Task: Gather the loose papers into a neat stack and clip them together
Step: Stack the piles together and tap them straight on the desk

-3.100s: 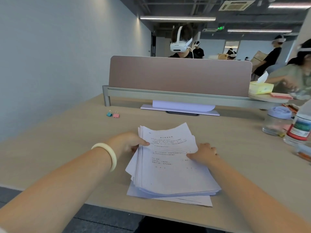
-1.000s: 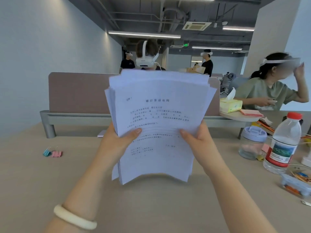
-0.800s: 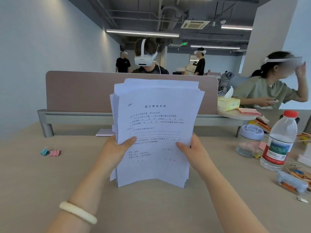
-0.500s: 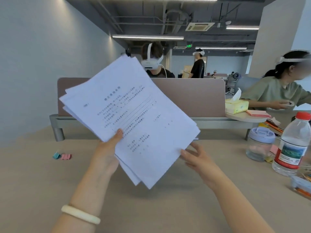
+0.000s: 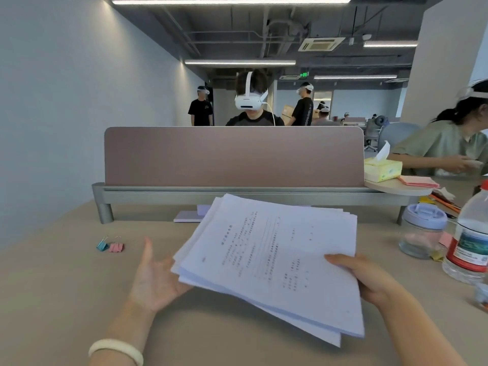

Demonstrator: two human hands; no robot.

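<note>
A thick stack of printed white papers point(image 5: 266, 260) hangs above the desk, turned sideways with its sheets fanned unevenly. My right hand point(image 5: 367, 280) grips the stack's right edge, thumb on top. Palm up, my left hand point(image 5: 155, 278) lies under the stack's left edge with straight fingers and the thumb pointing up. Two small binder clips, one teal point(image 5: 102, 245) and one pink point(image 5: 116, 247), lie on the desk to the left, beyond my left hand.
A brown divider panel point(image 5: 232, 157) on a grey rail closes the desk's far side. At the right stand a lidded glass jar point(image 5: 421, 231), a water bottle point(image 5: 468, 241) and a tissue box point(image 5: 383, 170). People in headsets sit opposite and at the right.
I lifted the stack off the desk, held it upright in both hands, then swung it sideways and down. My left hand let go its grip and now lies open beneath; my right hand took hold.
</note>
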